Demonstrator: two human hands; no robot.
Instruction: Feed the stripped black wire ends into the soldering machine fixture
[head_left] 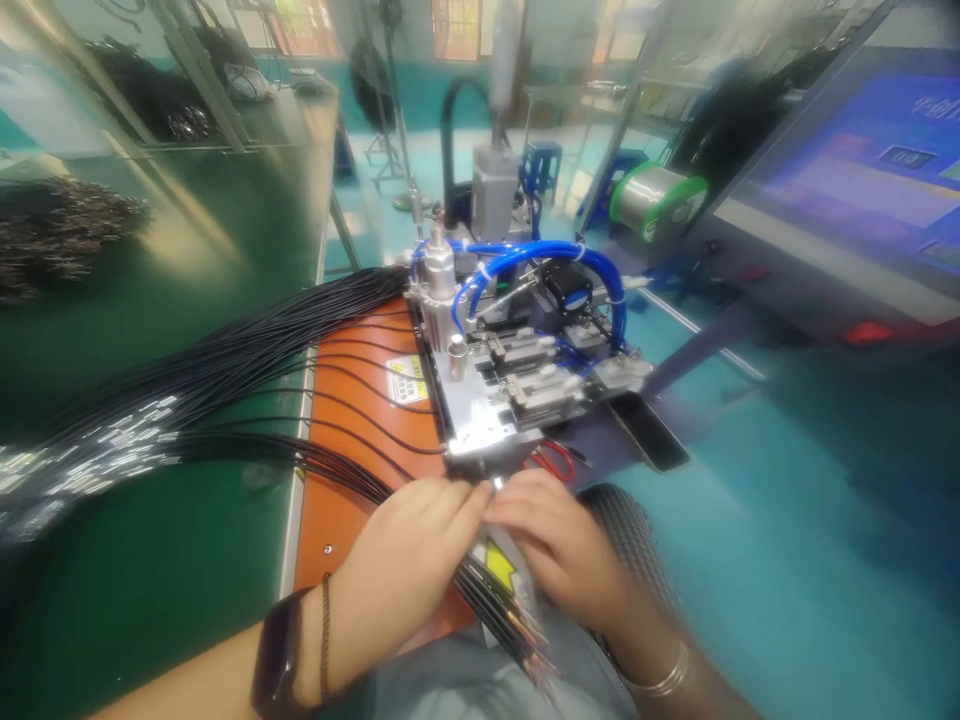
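Left hand: (401, 555) closed over the black wires (420, 515), fingers curled and fingertips pointing toward the right hand.
Right hand: (551, 540) curled, fingertips just beside those of the left hand and above the wires; whether it is gripping cannot be told.
Small metal piece: (496, 484) one, bright, showing between the two hands' fingertips.
Black wires: too many to count, running under the hands; one bunch fans left across the bench, and another pokes out below the hands with bare copper ends (525, 645).
Wrists: a black watch (277, 650) and a thin cord bracelet (325, 640) on the left, one metal bangle (664, 677) on the right.
Orange mat: (349, 400) one, beneath the wires, with a yellow warning label (407, 378).
Press fixture: (525, 375) one metal machine just ahead of the hands, with two clamps (529, 375) on top and one looped blue tube (547, 255).
Red-handled tool: (551, 460) one, just behind the fixture's near edge, to the right.
Phone: (649, 430) one dark slab, tilted against the fixture's right corner.
Farther right: one solder spool (656, 200) and one screen (847, 170).
Green bench: (150, 340) one, left of the orange mat, under the fanned wires.
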